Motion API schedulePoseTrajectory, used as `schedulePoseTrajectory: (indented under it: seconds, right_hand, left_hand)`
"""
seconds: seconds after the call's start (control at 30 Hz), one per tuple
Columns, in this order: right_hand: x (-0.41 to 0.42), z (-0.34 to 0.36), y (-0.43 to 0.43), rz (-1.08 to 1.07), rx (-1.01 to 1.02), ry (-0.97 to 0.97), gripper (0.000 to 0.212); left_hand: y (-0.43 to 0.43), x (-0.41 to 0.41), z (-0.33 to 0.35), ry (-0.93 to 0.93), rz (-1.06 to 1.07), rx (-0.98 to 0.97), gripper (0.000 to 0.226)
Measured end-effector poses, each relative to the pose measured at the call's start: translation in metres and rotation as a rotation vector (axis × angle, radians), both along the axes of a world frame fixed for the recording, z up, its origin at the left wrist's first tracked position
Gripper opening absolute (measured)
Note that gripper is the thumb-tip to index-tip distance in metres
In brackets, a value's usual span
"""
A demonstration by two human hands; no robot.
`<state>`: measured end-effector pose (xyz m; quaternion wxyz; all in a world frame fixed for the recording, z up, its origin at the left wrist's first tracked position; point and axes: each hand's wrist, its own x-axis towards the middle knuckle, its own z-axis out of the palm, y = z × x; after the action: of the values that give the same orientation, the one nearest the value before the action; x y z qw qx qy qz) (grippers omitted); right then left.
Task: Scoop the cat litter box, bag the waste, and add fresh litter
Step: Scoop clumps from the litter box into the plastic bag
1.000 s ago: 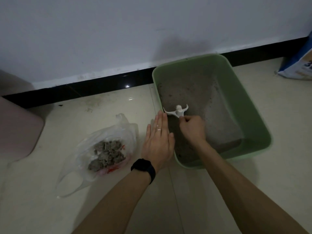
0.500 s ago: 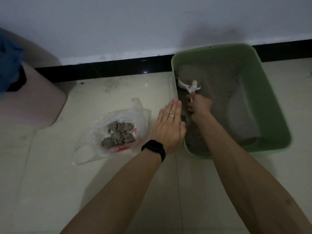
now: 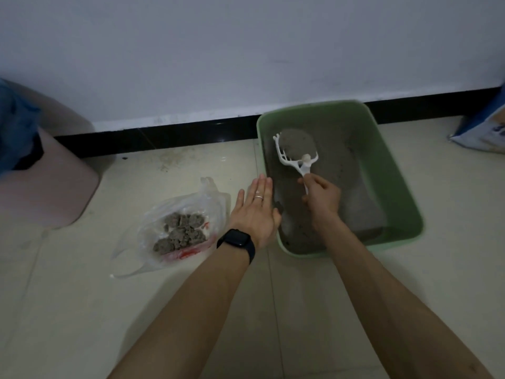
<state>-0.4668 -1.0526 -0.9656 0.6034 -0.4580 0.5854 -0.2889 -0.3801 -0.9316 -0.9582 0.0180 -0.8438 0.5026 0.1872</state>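
Observation:
A green litter box point(image 3: 393, 170) with grey litter stands on the floor by the wall. My right hand point(image 3: 322, 195) grips the handle of a white slotted scoop point(image 3: 293, 157), which is raised over the litter with a heap of litter in it. My left hand point(image 3: 257, 212), fingers straight, rests flat against the box's left outer wall. A clear plastic bag point(image 3: 175, 228) with grey clumps of waste lies open on the floor to the left of that hand.
A pink bin point(image 3: 49, 192) with a blue liner stands at the left. A blue and white litter sack point(image 3: 483, 132) leans at the far right by the black skirting board. Pale floor tiles fill the foreground.
The right hand has lifted the scoop out of the litter, now loaded with a heap. The left hand stays flat on the box's side. The view has shifted.

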Motion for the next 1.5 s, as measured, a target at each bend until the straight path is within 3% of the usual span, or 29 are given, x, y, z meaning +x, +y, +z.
schedulePoseTrajectory:
  seconds: [0.27, 0.83, 0.9, 1.03, 1.4, 1.5]
  right_hand:
    - [-0.061, 0.025, 0.007, 0.068, -0.266, 0.151, 0.022]
    - [-0.093, 0.035, 0.053, -0.066, -0.191, 0.16, 0.019]
    - [-0.095, 0.039, 0.056, -0.019, -0.27, 0.286, 0.021]
    - [-0.097, 0.049, 0.053, 0.195, -0.409, 0.764, 0.028]
    - [-0.106, 0.1, 0.024, 0.741, -0.534, 1.297, 0.031]
    - [-0.107, 0.103, 0.013, 0.881, -0.556, 1.361, 0.036]
  left_hand:
    - [0.005, 0.0, 0.007, 0.074, 0.016, 0.02, 0.064]
    - [0.008, 0.003, 0.014, 0.112, 0.001, -0.033, 0.065]
    - [0.011, 0.005, 0.014, 0.106, -0.014, -0.036, 0.065]
    - [0.011, 0.003, 0.018, 0.103, -0.007, -0.034, 0.067]
    - [0.01, 0.01, 0.004, 0.119, -0.057, -0.036, 0.069]
    - [0.01, 0.009, 0.001, 0.11, -0.059, -0.034, 0.069]
